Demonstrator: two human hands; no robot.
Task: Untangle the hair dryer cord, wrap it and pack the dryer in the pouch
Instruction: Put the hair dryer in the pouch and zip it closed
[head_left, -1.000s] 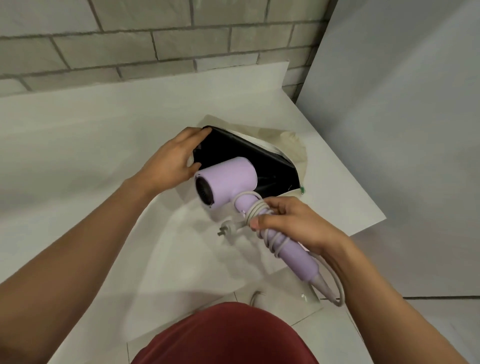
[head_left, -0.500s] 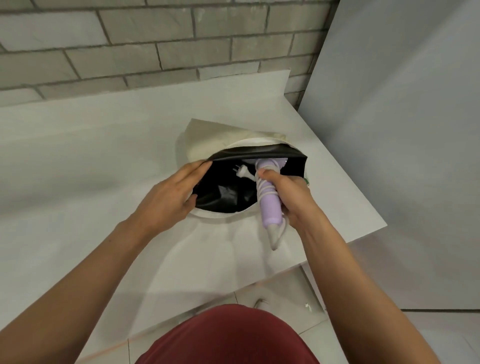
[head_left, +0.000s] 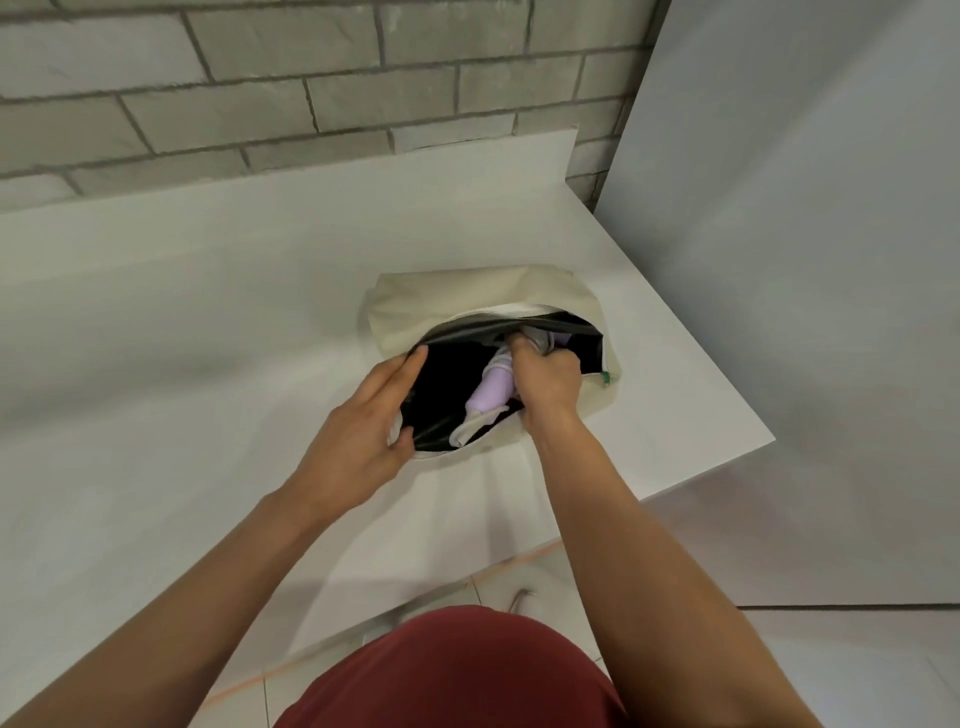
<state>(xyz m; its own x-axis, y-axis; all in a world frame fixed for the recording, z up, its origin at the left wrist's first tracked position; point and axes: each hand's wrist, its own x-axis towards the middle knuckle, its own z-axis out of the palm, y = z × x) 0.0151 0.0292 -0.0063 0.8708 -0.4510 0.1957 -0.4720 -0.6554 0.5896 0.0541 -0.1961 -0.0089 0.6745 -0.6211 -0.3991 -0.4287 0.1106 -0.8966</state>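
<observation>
A cream cloth pouch (head_left: 457, 301) with a black lining lies on the white counter (head_left: 208, 322), its mouth open toward me. The lilac hair dryer (head_left: 491, 395) is mostly inside it, only the handle end showing, with the pale cord (head_left: 475, 425) wound round the handle. My right hand (head_left: 545, 379) grips the dryer's handle inside the pouch mouth. My left hand (head_left: 371, 421) holds the pouch's left rim, thumb under the black lining, keeping the mouth wide. The dryer's head and the plug are hidden inside.
A grey brick wall (head_left: 311, 78) backs the counter. A plain white panel (head_left: 805, 260) stands to the right. The counter's right edge (head_left: 727, 395) runs close to the pouch. Tiled floor (head_left: 519, 582) and my red clothing (head_left: 457, 670) show below.
The dryer went from being held in the air before the pouch to being pushed head-first into it. My right hand followed it inside. My left hand kept hold of the rim.
</observation>
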